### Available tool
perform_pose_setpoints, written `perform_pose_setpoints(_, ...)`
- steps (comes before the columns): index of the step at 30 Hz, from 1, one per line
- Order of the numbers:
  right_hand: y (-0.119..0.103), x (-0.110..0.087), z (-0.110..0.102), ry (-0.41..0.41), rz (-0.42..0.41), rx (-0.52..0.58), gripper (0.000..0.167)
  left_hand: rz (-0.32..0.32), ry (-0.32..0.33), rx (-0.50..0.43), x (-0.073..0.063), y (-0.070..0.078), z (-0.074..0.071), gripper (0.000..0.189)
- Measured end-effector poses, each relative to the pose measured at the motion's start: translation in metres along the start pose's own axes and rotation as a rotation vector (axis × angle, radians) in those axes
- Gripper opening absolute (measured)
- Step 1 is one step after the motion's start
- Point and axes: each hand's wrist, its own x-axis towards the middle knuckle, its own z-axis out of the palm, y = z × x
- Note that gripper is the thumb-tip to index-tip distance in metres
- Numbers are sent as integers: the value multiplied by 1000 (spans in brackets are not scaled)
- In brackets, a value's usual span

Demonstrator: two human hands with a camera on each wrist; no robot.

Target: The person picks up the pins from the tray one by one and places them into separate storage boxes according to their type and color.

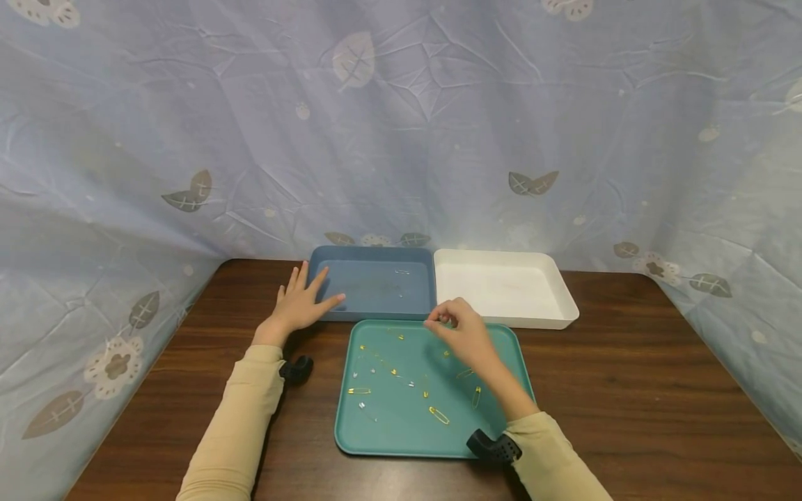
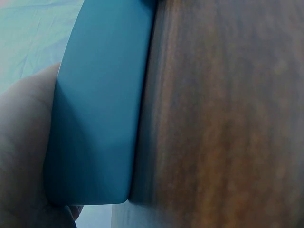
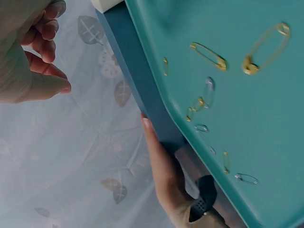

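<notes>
My left hand (image 1: 299,305) lies with spread, straight fingers over the left edge of a blue tray (image 1: 371,314). In the left wrist view, part of that hand (image 2: 23,142) shows beside the blue tray's side wall (image 2: 99,118). My right hand (image 1: 466,334) is above the far edge of a green tray (image 1: 401,438), thumb and forefinger tips close together. I cannot tell whether a small thing is between them. Gold safety pins (image 1: 439,415) and smaller silver safety pins (image 1: 367,410) lie scattered in the green tray.
Inside the blue tray are a silver safety pin (image 1: 402,272) and a tiny shiny piece (image 1: 401,296). A white tray (image 1: 569,313) stands to its right. All three trays are on a dark wooden table (image 1: 651,390), with a patterned cloth (image 1: 401,139) hanging behind.
</notes>
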Motion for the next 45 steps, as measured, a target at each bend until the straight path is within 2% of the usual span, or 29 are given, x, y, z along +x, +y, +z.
perform_pose_setpoints(11,4,-15,20,-57,1,-43,7,-1,-4,-2,0,0,0,88)
perform_pose_setpoints(22,11,-28,34,-195,-23,-107,8,5,3,-1,1,-1,1,88)
perform_pose_setpoints(27,11,-32,37,-246,-49,-154,10,2,6,-3,0,-1,1,89)
perform_pose_setpoints(34,10,-35,39,-319,-38,-247,13,3,9,-1,0,-2,2,88)
perform_pose_setpoints(45,10,-35,44,-330,-38,-306,14,5,9,6,-1,-1,2,88)
